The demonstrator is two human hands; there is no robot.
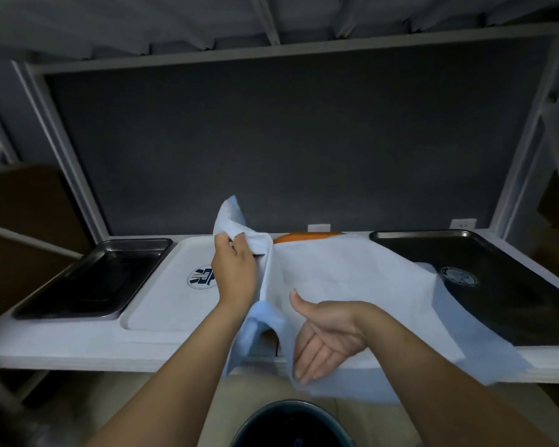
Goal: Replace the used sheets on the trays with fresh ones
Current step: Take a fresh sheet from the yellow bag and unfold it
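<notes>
HANDS: left hand (234, 269) pinches the raised sheet (352, 272) corner; right hand (323, 343) open, fingers straight, against the front fold | SHEET: covers orange tray (307, 237), overlaps black tray (513, 301), hangs off tabletop (62, 343) edge | ADVICE: probably gather inward, lift evenly | SURFACE: metal tray (94, 279), white tray (162, 301) at left | ROOM: dark back panel (288, 140); bin (291, 424) below.

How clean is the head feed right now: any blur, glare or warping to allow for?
Head view: dim and flat, no hard glare, only a faint sheen on the metal tray; the wide-angle lens bows the table edge and shelf frame; the sheet, left hand and right hand are soft but readable; lower corners smeared.
</notes>
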